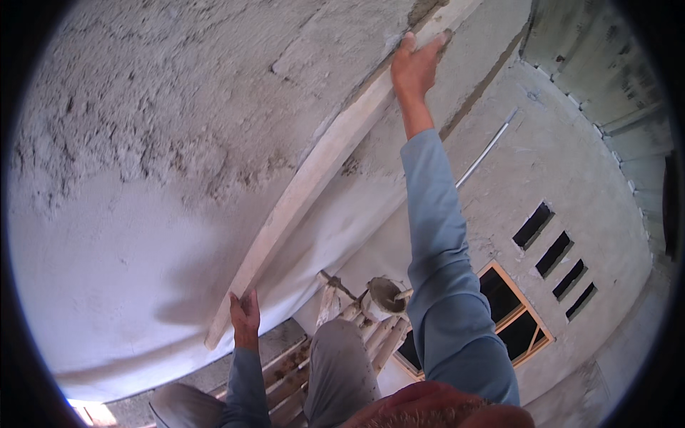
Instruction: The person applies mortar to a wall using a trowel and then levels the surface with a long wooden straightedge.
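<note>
A long, pale wooden straightedge [307, 178] lies slanting across the grey plastered wall [107, 250], its upper end running out at the top edge of the view. My right hand [416, 68] grips it high up, with the arm stretched out. Low down, close to the board's lower end, my left hand [245, 314] holds its edge, the thumb on one side. Fingers of both hands are partly hidden by the board. The plaster above and left of the board is rough and damp; lower down it looks smoother and paler.
Under me are scaffold planks [289, 381], with a bucket of mortar [385, 296] on them near my knee. On the right wall are a wooden window frame [528, 321], several dark slots [554, 255] and a thin metal pipe [489, 146].
</note>
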The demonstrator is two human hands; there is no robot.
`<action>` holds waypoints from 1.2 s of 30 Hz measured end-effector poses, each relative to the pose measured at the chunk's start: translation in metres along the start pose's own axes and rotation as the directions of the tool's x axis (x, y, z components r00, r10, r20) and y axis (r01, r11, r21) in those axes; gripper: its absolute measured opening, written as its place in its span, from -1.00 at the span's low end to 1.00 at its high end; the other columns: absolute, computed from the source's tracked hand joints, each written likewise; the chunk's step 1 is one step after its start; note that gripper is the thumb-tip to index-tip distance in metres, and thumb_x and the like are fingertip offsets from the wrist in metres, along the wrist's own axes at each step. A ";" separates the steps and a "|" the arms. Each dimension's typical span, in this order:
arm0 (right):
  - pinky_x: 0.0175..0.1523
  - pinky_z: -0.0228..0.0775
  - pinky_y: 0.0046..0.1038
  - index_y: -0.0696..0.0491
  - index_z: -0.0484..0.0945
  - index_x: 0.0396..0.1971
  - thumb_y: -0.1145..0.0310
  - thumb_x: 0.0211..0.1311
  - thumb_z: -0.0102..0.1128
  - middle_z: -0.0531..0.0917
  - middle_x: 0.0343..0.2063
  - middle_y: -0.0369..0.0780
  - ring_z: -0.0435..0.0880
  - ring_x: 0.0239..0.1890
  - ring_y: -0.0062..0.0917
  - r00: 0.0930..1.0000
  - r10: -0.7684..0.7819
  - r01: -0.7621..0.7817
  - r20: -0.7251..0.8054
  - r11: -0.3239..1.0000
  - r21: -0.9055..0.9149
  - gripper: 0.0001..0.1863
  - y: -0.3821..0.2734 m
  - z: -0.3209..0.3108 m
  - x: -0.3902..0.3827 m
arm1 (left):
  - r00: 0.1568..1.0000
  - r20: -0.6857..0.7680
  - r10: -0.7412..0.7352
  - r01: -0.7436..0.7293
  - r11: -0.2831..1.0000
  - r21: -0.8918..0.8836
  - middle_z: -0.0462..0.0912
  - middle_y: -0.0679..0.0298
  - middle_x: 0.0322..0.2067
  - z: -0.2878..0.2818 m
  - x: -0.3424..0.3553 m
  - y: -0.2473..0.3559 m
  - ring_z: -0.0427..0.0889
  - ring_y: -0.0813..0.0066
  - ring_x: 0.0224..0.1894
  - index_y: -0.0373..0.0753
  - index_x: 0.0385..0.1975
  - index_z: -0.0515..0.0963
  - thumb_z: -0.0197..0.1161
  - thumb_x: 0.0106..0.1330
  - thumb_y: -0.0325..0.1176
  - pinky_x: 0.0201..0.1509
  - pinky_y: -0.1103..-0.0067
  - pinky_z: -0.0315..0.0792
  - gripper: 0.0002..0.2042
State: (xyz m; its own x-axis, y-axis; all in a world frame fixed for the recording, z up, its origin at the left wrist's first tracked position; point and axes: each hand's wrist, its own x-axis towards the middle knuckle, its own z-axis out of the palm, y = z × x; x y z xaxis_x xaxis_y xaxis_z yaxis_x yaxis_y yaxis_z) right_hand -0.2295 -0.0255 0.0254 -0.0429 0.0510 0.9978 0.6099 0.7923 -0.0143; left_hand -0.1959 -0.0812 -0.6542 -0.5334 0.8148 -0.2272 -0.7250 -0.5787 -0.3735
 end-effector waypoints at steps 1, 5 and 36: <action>0.31 0.32 0.01 0.24 -0.07 0.50 0.02 0.45 0.08 0.52 0.21 0.21 0.53 0.23 0.12 1.000 -0.004 0.004 -0.009 1.000 0.021 -0.12 0.001 0.001 0.005 | 0.999 0.045 -0.026 0.028 0.999 -0.036 0.51 0.01 0.25 0.005 0.004 -0.002 0.54 0.06 0.26 -0.30 0.21 0.41 0.00 0.63 -0.15 0.42 0.15 0.45 -0.63; 0.22 0.39 0.06 0.14 -0.08 0.52 0.04 0.49 0.04 0.56 0.10 0.26 0.57 0.16 0.16 0.998 0.066 -0.069 -0.022 0.985 -0.161 -0.18 0.017 -0.002 0.051 | 0.996 -0.009 -0.086 0.086 0.996 -0.003 0.53 0.01 0.21 0.042 0.001 -0.039 0.55 0.03 0.24 -0.32 0.19 0.41 0.00 0.63 -0.18 0.42 0.07 0.45 -0.64; 0.27 0.36 0.06 0.26 -0.16 0.50 0.03 0.44 0.10 0.50 0.14 0.30 0.55 0.16 0.20 0.996 -0.088 0.088 0.002 0.996 0.016 -0.08 0.040 0.015 0.010 | 0.998 -0.054 -0.014 0.022 0.989 0.143 0.37 -0.08 0.34 0.008 0.023 -0.016 0.35 -0.03 0.41 -0.35 0.29 0.33 -0.09 0.66 -0.19 0.54 0.16 0.31 -0.59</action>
State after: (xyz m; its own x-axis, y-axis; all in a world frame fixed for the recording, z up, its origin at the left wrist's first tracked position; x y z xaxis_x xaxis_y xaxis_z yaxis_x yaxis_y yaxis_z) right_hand -0.2174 0.0159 0.0339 -0.0979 -0.0182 0.9950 0.5911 0.8033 0.0729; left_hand -0.2002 -0.0540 -0.6462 -0.4985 0.8237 -0.2701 -0.7915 -0.5596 -0.2457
